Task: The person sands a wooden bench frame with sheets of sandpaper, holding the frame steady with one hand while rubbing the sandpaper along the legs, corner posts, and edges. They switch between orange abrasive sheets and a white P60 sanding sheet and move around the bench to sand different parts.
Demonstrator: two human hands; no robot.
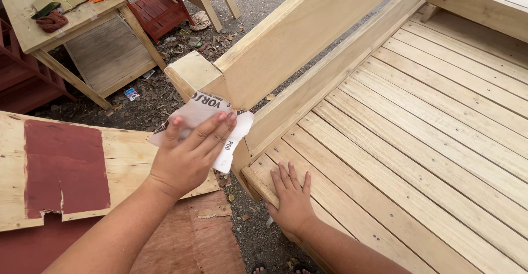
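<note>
My left hand presses a sheet of white-backed sandpaper against the outer face of the corner post of a pale bare-wood slatted frame. The fingers are spread over the paper. My right hand lies flat, palm down, on the nearest slat by the frame's corner, holding nothing. A thick side rail runs up and to the right from the post.
A plywood board with a dark red patch lies at the left, over a red sheet. A pale wooden table with small items stands at the top left, beside red slatted furniture. Gravel ground lies between them.
</note>
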